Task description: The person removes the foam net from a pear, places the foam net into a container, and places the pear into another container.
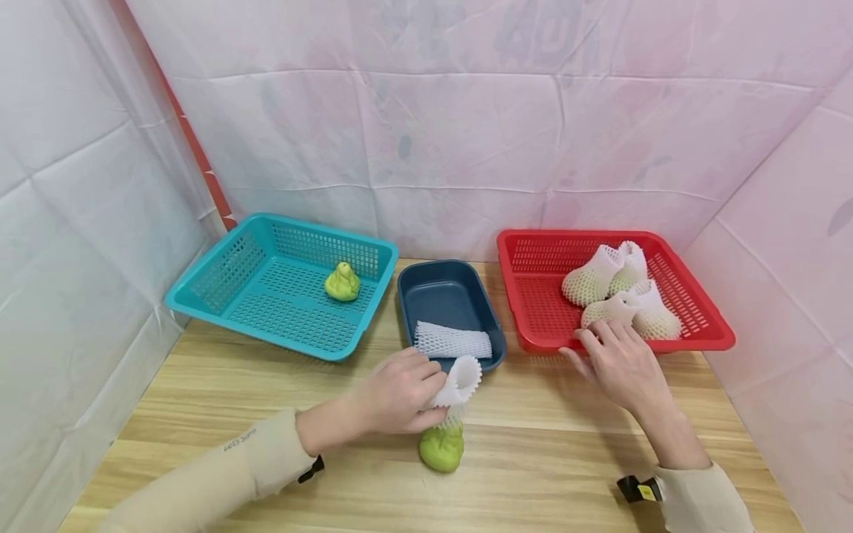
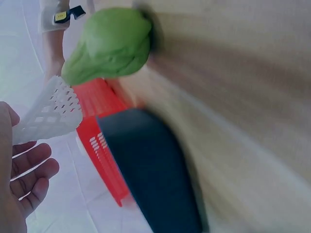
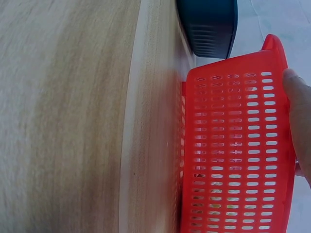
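Note:
My left hand pinches a white foam net sleeve near its open upper end. Below the sleeve is a green chayote, its narrow top at the net's lower end; the left wrist view also shows the chayote there. My right hand reaches over the front rim of the red basket, thumb at the rim, fingertips right by a net-wrapped chayote. The basket wall hides part of those fingers in the right wrist view. Several wrapped chayotes sit in the basket's right half.
A teal basket at the left holds one bare chayote. Between the baskets stands a dark blue tray with foam net sleeves lying in its front part. White sheets hang behind and beside the wooden table.

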The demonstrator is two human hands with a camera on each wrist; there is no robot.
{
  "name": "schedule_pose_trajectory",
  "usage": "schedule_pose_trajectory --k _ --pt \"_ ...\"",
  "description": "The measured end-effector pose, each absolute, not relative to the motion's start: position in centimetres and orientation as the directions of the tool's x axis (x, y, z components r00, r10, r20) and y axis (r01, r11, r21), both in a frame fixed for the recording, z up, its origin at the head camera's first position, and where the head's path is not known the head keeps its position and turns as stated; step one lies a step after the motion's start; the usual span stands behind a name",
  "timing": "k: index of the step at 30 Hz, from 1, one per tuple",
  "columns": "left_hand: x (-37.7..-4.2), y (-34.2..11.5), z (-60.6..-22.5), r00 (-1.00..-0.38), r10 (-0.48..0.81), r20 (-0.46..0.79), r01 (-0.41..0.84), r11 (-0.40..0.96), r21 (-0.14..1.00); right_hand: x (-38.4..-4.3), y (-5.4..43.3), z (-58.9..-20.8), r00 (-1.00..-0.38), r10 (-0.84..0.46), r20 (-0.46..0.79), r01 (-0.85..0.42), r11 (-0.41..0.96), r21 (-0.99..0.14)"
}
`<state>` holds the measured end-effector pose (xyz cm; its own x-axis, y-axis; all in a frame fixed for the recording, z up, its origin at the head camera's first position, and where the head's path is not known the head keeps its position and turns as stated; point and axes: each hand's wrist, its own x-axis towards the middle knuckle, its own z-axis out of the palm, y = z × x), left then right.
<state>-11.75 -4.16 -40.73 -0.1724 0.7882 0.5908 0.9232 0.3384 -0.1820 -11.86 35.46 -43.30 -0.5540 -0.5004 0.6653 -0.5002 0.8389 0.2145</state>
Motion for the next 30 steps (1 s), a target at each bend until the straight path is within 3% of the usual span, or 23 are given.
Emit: schedule_pose_trajectory --k 5,9,20,30 --pt "-12.8 -4.3 -39.3 -0.162 0.801 0.577 0.905 0.353 -0.236 -11.9 35.5 -43.4 -0.55 -0.502 0.667 -0.502 0.837 0.215" --pt "-13.9 -4.2 -38.4 -0.19 0.826 0.531 0.892 0.371 -0.258 -11.9 35.5 -43.4 -0.552 -0.504 0.664 -0.504 0.836 0.216" --pt "-17.2 -3.2 -36.6 -0.288 0.913 0.289 0.85 0.383 -0.363 -11.9 35.7 -43.3 -0.571 -0.508 0.645 -0.499 0.838 0.218" --pt "-20.4 -1.0 -34.8 -0.311 0.947 0.082 0.83 0.313 -0.461 -12.0 35.5 -43.4 -0.541 -0.505 0.673 -0.514 0.832 0.211"
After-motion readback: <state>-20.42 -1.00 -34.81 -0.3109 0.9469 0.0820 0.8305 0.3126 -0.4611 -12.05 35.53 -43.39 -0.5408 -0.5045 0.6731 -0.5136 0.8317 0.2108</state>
